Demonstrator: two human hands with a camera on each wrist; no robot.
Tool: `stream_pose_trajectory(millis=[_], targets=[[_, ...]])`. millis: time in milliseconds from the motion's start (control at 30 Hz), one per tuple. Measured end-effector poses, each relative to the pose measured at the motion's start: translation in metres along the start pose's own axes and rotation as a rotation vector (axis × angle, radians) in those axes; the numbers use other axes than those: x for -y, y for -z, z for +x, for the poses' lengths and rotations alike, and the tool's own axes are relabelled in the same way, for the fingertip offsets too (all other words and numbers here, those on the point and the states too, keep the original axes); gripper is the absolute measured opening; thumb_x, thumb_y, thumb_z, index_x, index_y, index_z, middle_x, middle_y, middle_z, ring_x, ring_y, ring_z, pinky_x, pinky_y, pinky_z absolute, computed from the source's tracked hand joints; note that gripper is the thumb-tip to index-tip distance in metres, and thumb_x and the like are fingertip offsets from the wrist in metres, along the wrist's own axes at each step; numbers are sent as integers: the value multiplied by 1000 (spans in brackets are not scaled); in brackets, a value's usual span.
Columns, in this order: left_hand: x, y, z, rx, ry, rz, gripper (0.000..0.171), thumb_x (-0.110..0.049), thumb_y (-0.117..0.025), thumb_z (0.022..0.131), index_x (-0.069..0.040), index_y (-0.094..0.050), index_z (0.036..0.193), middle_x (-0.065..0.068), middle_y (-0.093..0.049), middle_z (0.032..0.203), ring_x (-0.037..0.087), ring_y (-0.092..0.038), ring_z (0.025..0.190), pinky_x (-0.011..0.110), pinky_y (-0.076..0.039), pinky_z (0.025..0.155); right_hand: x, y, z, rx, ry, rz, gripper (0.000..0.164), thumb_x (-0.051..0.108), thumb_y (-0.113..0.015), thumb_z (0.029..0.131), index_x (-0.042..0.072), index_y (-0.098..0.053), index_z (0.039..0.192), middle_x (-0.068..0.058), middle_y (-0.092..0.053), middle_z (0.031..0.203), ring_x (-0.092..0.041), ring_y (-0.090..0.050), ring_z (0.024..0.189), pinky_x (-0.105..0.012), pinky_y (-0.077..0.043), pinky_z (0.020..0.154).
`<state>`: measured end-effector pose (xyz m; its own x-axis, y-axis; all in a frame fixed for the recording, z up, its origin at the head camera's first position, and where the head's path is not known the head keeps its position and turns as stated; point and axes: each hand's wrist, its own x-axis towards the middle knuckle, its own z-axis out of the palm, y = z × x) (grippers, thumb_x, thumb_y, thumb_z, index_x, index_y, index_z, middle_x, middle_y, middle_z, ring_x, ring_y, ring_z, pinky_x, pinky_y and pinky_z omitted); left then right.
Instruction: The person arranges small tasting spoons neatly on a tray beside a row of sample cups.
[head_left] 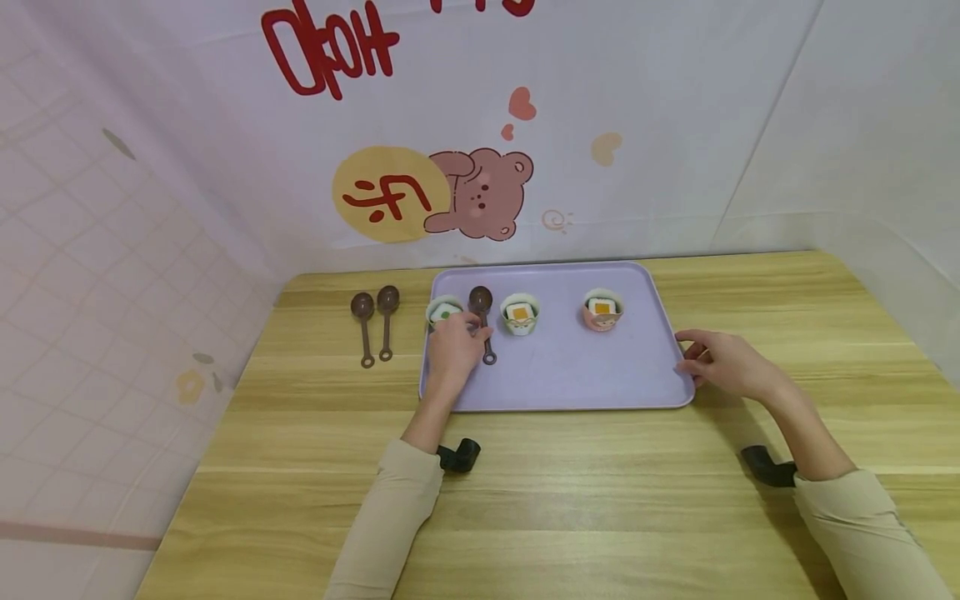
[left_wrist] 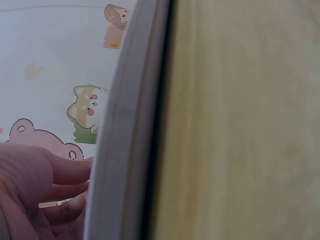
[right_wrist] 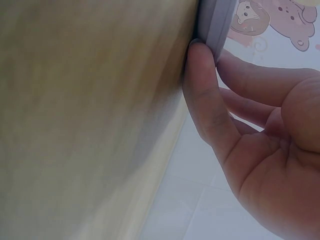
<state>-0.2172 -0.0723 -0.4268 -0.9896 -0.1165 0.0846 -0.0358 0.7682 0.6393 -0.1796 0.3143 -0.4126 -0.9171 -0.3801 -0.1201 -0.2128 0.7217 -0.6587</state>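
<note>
My left hand (head_left: 452,350) is over the left part of the lilac tray (head_left: 562,375), its thumb and fingers pinching the handle of a brown scoop (head_left: 481,298). The scoop's round bowl points away from me, and its ring end shows below the thumb. In the left wrist view the tray's rim hides the fingertips. Just behind that hand stands a small cup (head_left: 435,310) with a green-dotted white piece inside. My right hand (head_left: 726,363) grips the tray's right edge between thumb and fingers; one fingertip (right_wrist: 201,55) presses low against the rim.
Two more brown scoops, one (head_left: 363,307) beside the other (head_left: 387,298), lie on the wooden table (head_left: 555,500) left of the tray. On the tray stand a green-patterned cup (head_left: 521,326) and a pink cup (head_left: 602,321), each holding a white piece with an orange square. A printed curtain (head_left: 652,100) hangs behind.
</note>
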Motion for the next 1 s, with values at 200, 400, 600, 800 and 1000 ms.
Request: stream_pose_trajectory(millis=[200,400,600,800,1000], targets=[[-1,2,-2,-8,0,3,30,-25,-77,91,-5,-74,114,15,-74,99,27,-65,70,40,-52,61,0,-1,1,-1,12,0,47,-5,-67,93,-25,-44,129,-18,-66,88,-23,-69,72,-32,-59,61],[-3,4,-5,-18,-8,1,28,-26,-76,92,-4,-72,109,14,-73,90,28,-65,70,41,-52,61,0,-1,2,0,14,1,47,-5,-66,93,-25,-44,129,-17,-66,88,-22,-69,70,-31,-59,61],[-6,8,-5,-29,-28,2,27,-28,-75,92,-5,-73,107,10,-74,82,26,-70,72,41,-54,63,-1,0,2,2,8,3,47,-5,-66,93,-25,-43,129,-17,-65,88,-24,-69,71,-33,-59,61],[-6,11,-6,-37,-48,-33,24,-28,-75,93,-7,-74,104,6,-73,78,21,-68,68,39,-53,62,-1,-1,0,0,1,-9,47,-2,-66,94,-24,-44,130,-18,-66,89,-23,-69,70,-34,-59,61],[-9,16,-9,-38,-78,-76,24,-29,-74,93,-7,-74,103,4,-69,74,19,-62,63,37,-49,61,-1,-1,0,-5,15,-13,46,-3,-67,94,-24,-45,128,-16,-66,87,-22,-68,69,-32,-58,60]])
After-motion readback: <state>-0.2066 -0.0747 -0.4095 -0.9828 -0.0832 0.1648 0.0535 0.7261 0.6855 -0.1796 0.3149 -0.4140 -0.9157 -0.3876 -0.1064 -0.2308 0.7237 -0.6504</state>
